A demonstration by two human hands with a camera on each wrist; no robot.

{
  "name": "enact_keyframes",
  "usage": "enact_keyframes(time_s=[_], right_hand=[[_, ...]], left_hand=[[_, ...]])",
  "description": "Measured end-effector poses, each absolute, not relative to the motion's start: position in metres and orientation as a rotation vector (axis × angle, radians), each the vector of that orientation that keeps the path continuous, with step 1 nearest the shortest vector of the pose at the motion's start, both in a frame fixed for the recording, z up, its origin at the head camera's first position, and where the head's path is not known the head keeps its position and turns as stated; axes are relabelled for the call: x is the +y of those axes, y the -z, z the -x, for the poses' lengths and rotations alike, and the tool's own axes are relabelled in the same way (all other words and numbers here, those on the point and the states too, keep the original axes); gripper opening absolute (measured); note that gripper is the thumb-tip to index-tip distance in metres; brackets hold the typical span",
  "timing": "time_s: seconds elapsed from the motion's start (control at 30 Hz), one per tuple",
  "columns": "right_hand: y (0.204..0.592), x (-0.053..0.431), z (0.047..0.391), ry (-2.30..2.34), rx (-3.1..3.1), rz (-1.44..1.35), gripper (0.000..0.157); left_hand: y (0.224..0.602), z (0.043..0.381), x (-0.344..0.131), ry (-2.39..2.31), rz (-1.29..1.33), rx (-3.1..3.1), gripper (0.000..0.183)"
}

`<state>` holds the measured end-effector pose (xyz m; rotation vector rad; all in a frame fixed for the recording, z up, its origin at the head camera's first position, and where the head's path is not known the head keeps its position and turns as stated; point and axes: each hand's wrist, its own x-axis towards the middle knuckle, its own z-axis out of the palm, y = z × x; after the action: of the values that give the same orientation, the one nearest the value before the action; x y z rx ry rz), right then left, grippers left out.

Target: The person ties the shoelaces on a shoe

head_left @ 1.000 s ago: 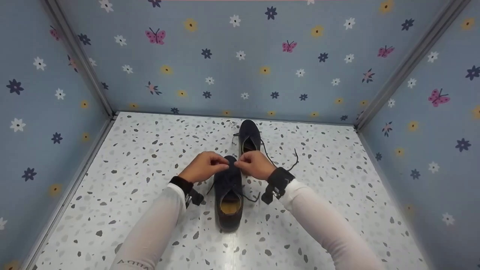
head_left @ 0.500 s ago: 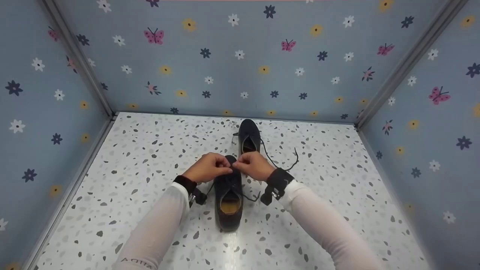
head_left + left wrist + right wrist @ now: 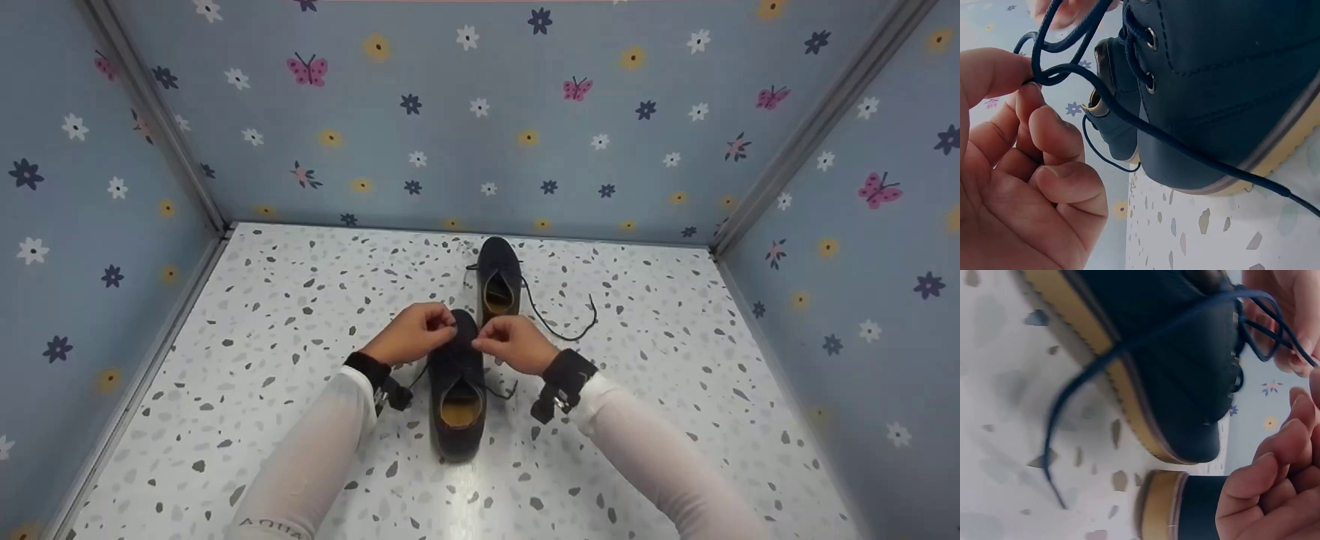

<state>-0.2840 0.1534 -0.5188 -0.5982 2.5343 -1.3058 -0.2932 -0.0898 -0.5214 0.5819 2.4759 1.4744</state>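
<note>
Over the nearer dark navy lace-up shoe (image 3: 456, 442), my two hands work close together above its toe. My left hand (image 3: 411, 334) pinches a loop of the dark shoelace (image 3: 1129, 117) between thumb and index finger, the other fingers curled. On the opposite side, my right hand (image 3: 521, 345) pinches the lace between thumb and fingertips at the edge of the right wrist view. In that view a loose lace end (image 3: 1053, 455) hangs down past the tan sole. Metal eyelets (image 3: 1151, 83) show along the shoe's side.
A second navy shoe (image 3: 496, 256) stands just beyond, its untied lace (image 3: 559, 330) trailing right over the speckled floor (image 3: 322, 277). Blue flower-patterned panels (image 3: 480, 150) rise behind and at both sides.
My right hand has shifted slightly right and towards me, widening the gap to the left hand. More of the far shoe's opening shows. The shoes stay put.
</note>
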Motion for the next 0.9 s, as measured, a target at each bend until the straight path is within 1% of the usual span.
enact_keyframes(time_s=[0.17,0.3,0.53,0.73,0.9], right_hand=[[0.524,0.148,0.273,1.294,2.507,0.723,0.016],[0.527,0.139,0.266,1.290,2.512,0.759,0.019],[0.526,0.134,0.263,1.283,2.527,0.764,0.014],[0.526,0.140,0.263,1.233,2.543,0.745,0.015],[0.524,0.144,0.265,1.205,2.527,0.687,0.016]], left_hand=[[0.522,0.293,-0.091,-1.500,-0.598,2.464,0.007],[0.523,0.293,-0.092,-1.525,-0.607,2.444,0.008],[0.524,0.293,-0.096,-1.562,-0.599,2.446,0.009],[0.522,0.289,-0.106,-1.602,-0.595,2.400,0.009],[0.522,0.285,-0.117,-1.615,-0.590,2.373,0.013]])
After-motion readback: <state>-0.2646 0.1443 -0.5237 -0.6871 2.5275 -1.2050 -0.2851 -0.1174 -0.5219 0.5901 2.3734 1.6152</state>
